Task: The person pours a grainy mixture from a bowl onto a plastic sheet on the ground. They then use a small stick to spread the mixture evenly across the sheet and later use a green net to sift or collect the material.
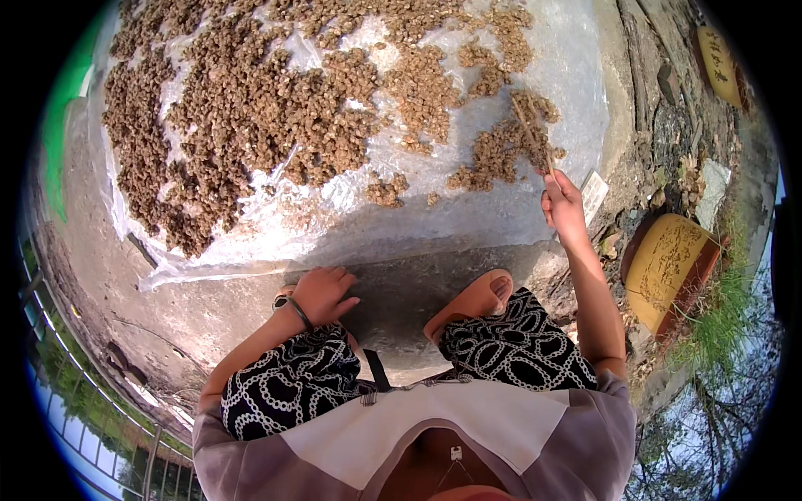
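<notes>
My right hand [565, 207] grips a thin stick [535, 138] by its near end, probably so it reaches the brown clumps [493, 157] on the plastic sheet [468, 219]; my left hand [323, 294] (loose-fingered, seemingly empty) rests at my knee [322, 338], likely steadying me.

The left arm [251, 349] comes in from the lower left, and the left hand [324, 294] lies loose by the left knee [327, 336], back side up, with its thumb [347, 306] sticking out to the right. The right arm [598, 307] reaches farther forward, and the right hand [565, 207] is curled up in a pinch. Some of its fingers [547, 206] are tucked under, so it's hard to say how tightly they bend.
</notes>
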Tool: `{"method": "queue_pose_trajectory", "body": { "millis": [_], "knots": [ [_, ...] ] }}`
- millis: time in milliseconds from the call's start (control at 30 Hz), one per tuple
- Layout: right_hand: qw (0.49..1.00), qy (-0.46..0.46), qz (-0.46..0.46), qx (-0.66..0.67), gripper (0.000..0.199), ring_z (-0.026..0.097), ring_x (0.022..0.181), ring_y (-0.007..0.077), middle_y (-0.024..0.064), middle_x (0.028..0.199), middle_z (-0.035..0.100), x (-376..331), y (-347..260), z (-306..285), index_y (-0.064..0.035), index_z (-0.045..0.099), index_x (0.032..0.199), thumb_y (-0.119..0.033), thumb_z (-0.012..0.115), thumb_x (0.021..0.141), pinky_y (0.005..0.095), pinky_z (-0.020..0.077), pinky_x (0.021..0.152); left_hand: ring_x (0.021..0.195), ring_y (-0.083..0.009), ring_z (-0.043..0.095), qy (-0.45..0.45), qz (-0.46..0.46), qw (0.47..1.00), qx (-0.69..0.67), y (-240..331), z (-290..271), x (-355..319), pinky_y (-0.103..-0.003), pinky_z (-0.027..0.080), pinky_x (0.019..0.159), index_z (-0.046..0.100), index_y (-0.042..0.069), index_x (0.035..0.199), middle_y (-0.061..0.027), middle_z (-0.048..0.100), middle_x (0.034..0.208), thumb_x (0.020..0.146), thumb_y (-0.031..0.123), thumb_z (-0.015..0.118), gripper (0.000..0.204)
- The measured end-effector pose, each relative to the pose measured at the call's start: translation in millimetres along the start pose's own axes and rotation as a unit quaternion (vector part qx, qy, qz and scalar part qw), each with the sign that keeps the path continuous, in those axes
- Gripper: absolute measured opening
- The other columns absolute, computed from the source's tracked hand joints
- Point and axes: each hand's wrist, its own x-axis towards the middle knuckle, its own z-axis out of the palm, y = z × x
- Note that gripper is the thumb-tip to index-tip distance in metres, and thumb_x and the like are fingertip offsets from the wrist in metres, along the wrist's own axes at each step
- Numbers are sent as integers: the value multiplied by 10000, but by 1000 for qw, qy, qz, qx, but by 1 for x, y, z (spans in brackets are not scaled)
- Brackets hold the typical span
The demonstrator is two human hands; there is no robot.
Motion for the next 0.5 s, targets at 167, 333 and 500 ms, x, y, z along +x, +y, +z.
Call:
{"method": "queue_pose_trajectory", "body": {
  "millis": [167,333,500],
  "knots": [
    [854,-26,-345,-388,264,594,541,343,181,682,626,19,-66,59,-85,623,1283,-219,540,1071,433,458,536,974,-352,654,69,10,997,-27,-17,1,-1,-468,521,842,652,73,1114,-121,665,1031,935,361,677,340],
    [719,-80,-393,-567,256,687,754,396,206,796,690,29,-178,171,-99,615,1246,-259,563,1052,507,497,656,992,-361,655,145,-51,986,-73,-31,12,-26,-464,537,855,654,70,1123,-134,668,1042,951,349,665,327],
    [847,-246,-196,-429,323,554,706,278,112,778,566,84,-206,269,-59,601,1054,-354,475,1086,451,467,714,988,-373,650,226,-63,963,-135,-43,15,-41,-464,538,860,659,69,1117,-148,665,1024,950,296,673,283]
  ]
}}
